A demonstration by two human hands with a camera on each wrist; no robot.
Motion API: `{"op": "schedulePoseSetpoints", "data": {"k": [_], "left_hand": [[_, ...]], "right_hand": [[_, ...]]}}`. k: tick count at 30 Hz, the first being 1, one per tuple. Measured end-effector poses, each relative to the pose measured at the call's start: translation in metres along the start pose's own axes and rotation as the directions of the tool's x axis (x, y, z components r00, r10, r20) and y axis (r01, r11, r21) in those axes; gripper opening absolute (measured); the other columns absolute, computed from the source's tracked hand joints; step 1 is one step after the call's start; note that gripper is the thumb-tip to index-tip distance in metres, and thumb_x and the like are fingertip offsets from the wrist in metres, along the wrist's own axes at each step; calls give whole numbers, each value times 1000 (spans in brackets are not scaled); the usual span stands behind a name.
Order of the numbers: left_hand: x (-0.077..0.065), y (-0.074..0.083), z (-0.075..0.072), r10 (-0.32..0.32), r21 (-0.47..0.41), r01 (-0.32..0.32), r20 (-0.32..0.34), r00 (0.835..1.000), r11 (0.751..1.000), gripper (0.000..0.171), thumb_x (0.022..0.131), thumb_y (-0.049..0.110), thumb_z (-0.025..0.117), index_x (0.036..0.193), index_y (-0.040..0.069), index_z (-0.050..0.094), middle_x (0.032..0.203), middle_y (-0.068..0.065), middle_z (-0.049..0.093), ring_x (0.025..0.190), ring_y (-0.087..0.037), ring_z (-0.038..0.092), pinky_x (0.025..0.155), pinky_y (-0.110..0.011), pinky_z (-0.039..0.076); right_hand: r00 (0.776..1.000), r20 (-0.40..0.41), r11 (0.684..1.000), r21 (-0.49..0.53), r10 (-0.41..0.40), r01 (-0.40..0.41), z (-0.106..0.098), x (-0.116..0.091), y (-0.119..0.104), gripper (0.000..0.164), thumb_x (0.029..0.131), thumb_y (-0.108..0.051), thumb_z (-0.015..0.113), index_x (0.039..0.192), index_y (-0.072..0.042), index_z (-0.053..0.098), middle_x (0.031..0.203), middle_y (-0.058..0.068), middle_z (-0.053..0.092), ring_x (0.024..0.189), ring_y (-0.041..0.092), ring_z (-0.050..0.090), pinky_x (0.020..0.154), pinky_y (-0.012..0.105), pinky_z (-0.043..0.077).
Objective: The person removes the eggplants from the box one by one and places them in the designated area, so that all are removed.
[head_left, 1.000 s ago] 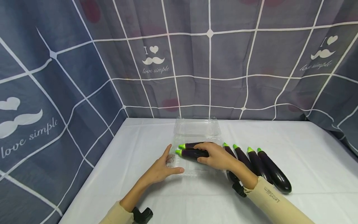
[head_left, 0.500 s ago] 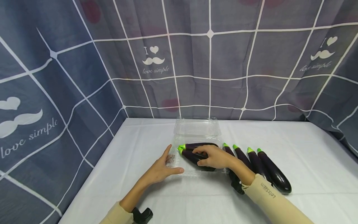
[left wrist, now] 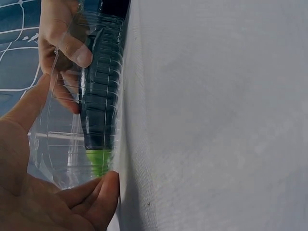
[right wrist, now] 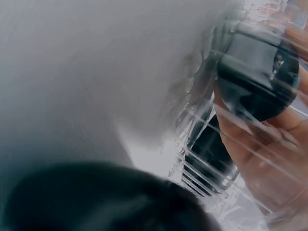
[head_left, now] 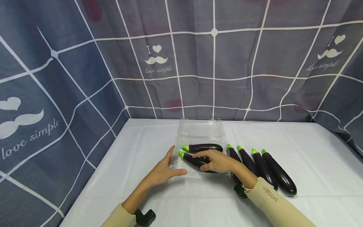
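An open clear plastic clamshell container (head_left: 200, 129) lies on the white table, its lid folded back. Inside it, a dark purple eggplant with a green stem end (head_left: 205, 147) lies crosswise at the back. In front of that, my right hand (head_left: 217, 161) grips a second eggplant (head_left: 191, 159) from above, its stem end to the left and its body angled toward me. My left hand (head_left: 161, 171) braces the container's left front corner, thumb and fingers spread and mostly straight. In the left wrist view, this front eggplant (left wrist: 98, 110) shows through the ribbed wall.
To the right of the container, several loose eggplants (head_left: 279, 175) lie side by side on the white tablecloth (head_left: 314, 151), stem ends away from me. My right forearm crosses over some of them. A grey checked curtain (head_left: 193, 63) closes off the back and sides.
The front eggplant, in my right hand, has swung from parallel with the back one to a slant, its right end nearer me. The back eggplant is now uncovered; my left hand has stayed put.
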State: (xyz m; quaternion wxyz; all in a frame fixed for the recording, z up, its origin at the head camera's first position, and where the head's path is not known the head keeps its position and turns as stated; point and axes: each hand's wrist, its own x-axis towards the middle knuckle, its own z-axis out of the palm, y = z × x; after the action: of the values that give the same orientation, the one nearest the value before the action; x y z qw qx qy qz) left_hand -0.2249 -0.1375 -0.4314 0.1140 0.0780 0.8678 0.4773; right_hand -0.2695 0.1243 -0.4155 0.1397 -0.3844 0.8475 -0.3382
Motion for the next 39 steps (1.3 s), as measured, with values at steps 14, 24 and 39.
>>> {"op": "schedulePoseSetpoints", "data": {"k": [14, 24, 39], "left_hand": [[1, 0, 1, 9, 7, -9, 11, 1000, 1000, 114, 77, 47, 83, 160, 18, 9, 149, -24, 40, 138, -38, 38, 104, -58, 35], [0, 1, 2, 14, 6, -14, 12, 1000, 1000, 115, 77, 46, 84, 160, 19, 9, 149, -23, 40, 138, -36, 38, 105, -57, 34], [0, 0, 1, -10, -13, 10, -8, 1000, 1000, 115, 76, 45, 84, 160, 20, 10, 151, -25, 36, 141, -33, 34, 107, -55, 32]], "right_hand": [[999, -39, 999, 38, -8, 10, 1, -5, 2, 45, 90, -12, 69, 134, -7, 61, 133, 6, 60, 112, 23, 59, 89, 44, 48], [989, -134, 995, 59, -66, 74, 4, -6, 4, 45, 90, -8, 69, 134, -6, 58, 130, 9, 61, 116, 30, 59, 92, 49, 48], [946, -320, 992, 129, 42, 0, 2, -6, 3, 50, 95, -18, 66, 143, -14, 52, 139, 9, 53, 118, 31, 53, 96, 54, 42]]}}
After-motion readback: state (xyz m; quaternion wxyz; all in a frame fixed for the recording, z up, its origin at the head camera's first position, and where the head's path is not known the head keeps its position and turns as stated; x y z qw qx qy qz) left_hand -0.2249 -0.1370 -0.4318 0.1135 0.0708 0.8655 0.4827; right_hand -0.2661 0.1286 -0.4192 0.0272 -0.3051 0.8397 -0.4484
